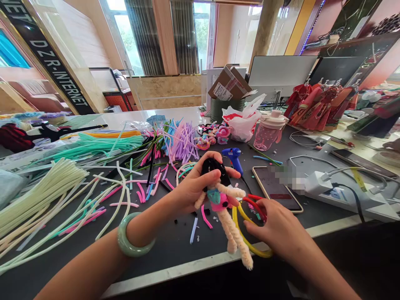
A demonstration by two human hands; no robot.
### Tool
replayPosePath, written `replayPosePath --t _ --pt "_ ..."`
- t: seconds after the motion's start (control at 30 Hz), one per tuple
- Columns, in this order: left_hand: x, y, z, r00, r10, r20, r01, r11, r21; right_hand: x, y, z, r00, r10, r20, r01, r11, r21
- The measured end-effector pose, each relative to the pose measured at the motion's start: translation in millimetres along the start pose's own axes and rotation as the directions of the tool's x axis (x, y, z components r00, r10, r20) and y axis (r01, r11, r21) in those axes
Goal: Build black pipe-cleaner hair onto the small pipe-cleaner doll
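My left hand [190, 187] grips a small pipe-cleaner doll [218, 204] by its black-haired head and upper body. The doll has a pink and teal middle and cream, twisted chenille arms and legs, with the legs hanging towards the table edge. My right hand [275, 229] sits just to the right of the doll, pinching a looped red and yellow pipe cleaner [240, 231]. A pale green jade bangle [133, 237] circles my left wrist.
Bundles of pale green, mint, purple and pink pipe cleaners [181, 143] and cut pieces cover the dark tabletop. A blue glue gun [233, 160] stands beyond my hands. A phone [275, 189], white charger [318, 183], pink bottle [268, 131] and red ornaments [315, 110] lie to the right.
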State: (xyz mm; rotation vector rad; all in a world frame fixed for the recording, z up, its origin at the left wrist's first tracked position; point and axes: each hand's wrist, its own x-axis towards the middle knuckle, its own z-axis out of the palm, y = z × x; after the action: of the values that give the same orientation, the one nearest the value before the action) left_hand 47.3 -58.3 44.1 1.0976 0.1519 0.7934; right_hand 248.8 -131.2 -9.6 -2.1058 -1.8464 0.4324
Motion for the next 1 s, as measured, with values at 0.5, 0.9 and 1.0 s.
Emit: replayPosePath --t 0.5,0.9,1.0 --pt "-3 -2 14 0.984 0.096 -0.151 -0.082 0.992 0.094 -16 44 -37 0.975 -0.069 -0.21 0.101 0.984 0.147" --pt "-2 -4 19 0.987 0.058 -0.149 -0.034 0.987 0.158 -31 19 -35 0.941 0.059 -0.333 0.128 0.851 0.51" --pt "-3 -2 22 0.98 0.071 -0.188 -0.016 0.96 0.279 -32 16 -33 0.91 0.038 -0.414 0.186 0.853 0.487"
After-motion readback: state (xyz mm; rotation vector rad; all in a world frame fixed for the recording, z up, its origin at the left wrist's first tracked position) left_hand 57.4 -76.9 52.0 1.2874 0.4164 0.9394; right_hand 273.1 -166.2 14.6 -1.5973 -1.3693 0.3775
